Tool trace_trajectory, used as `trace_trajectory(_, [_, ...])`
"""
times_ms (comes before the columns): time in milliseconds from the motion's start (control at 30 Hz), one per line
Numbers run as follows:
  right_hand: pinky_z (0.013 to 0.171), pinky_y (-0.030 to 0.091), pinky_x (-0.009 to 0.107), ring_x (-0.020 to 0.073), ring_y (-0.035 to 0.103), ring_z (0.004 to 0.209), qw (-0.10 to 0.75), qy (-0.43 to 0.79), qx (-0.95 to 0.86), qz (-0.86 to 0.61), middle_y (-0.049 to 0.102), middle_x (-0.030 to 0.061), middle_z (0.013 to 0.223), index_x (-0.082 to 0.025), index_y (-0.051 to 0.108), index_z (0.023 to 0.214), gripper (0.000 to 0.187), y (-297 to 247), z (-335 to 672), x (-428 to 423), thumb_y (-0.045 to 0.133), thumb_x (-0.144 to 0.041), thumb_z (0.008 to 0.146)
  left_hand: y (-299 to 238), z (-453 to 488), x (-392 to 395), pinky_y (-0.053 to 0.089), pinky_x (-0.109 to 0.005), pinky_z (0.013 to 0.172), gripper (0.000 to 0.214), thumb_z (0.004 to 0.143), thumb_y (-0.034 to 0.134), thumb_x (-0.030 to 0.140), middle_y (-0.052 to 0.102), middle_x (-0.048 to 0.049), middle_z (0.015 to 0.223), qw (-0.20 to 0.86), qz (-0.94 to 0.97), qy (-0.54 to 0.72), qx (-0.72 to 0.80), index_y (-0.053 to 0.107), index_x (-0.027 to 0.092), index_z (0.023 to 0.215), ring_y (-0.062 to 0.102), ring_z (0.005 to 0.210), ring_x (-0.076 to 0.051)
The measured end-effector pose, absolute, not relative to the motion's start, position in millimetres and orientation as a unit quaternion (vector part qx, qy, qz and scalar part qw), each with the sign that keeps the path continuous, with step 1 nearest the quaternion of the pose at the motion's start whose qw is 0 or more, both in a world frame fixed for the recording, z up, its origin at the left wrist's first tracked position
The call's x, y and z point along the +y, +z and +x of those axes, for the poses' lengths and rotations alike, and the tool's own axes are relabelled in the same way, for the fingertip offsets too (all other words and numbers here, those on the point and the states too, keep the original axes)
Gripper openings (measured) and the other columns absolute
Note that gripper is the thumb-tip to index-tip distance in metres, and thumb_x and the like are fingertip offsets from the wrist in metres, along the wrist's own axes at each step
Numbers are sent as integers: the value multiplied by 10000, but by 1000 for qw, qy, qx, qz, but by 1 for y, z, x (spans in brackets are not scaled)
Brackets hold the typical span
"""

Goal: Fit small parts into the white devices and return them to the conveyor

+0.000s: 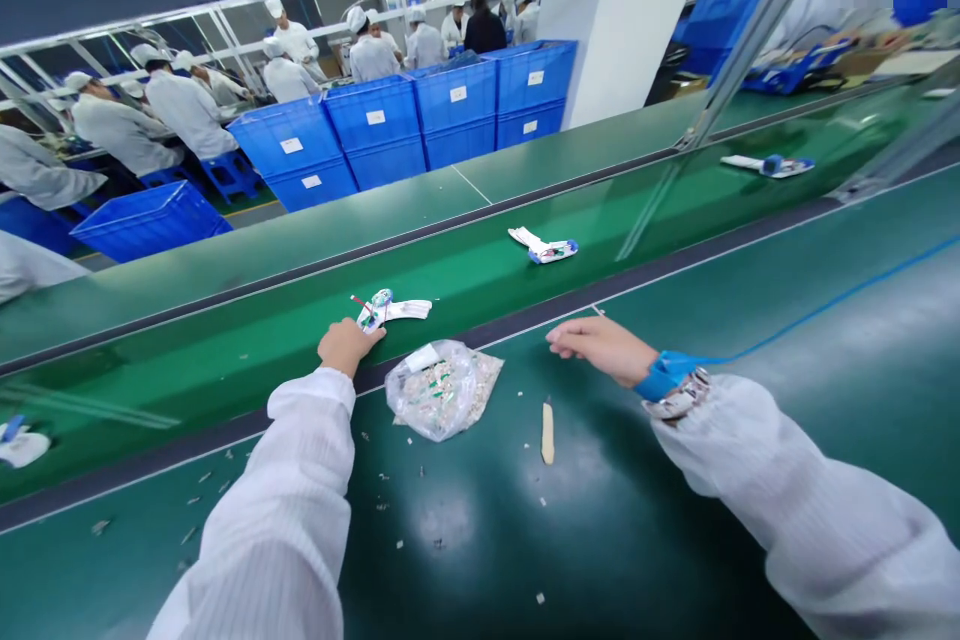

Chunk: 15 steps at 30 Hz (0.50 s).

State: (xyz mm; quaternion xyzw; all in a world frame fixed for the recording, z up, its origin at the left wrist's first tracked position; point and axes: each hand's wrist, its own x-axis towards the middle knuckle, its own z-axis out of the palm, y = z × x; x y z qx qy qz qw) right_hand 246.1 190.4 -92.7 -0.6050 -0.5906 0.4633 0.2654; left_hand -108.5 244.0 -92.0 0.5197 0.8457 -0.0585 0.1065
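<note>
My left hand (349, 345) lies at the near edge of the green conveyor belt (225, 365), its fingertips against a white assembly with blue and red parts and thin wires (388, 313). Whether those fingers grip it, I cannot tell. My right hand (601, 347) stretches flat over the green bench top (660, 510), touching nothing, with a blue wrist strap (666, 375) around its wrist. Between my hands rests a clear plastic bag of small parts (442, 390). A wooden stick (547, 432) lies below it.
Similar white assemblies (545, 245) (769, 165) ride the belt. Small scraps dot the bench. Beyond the belt are stacked blue plastic crates (375, 125) and several co-workers in white (187, 110). A metal upright (757, 40) crosses the upper right.
</note>
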Motion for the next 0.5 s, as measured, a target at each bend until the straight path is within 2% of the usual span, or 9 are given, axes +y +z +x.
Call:
trace_trajectory(133, [636,524,250,137,648,649,235,479,-607,-589,726,75,746,-105,714,774,208,-83,245,172,536,-210,751,-89,-104,252,524,-429,820,339,899,571,368,594,-88,1158,92,549,-67,828,557,161,1168,610,978,-221])
trace_trajectory(300, [718,529,306,174,655,722,237,446,-656,-562,720,59,771,-125,709,782,236,-64,230,158,534,-282,762,-61,-88,221,522,-425,807,366,901,554,406,596,-92,1140,4,589,-32,807,549,159,1171,609,961,-221])
trace_trajectory(400, [850,488,376,223,632,910,273,382,-683,-559,701,93,967,-133,688,968,299,-44,209,147,521,-302,787,-39,-70,181,515,-387,748,401,902,514,473,606,-84,1064,-50,614,4,788,544,152,1140,612,880,-202])
trace_trajectory(500, [982,395,433,288,521,1148,294,287,-731,-544,590,140,1226,-130,561,1230,522,-22,183,131,594,-319,746,-23,-49,134,461,-347,613,430,870,480,509,626,-120,912,-78,635,42,767,555,122,1042,632,809,-285])
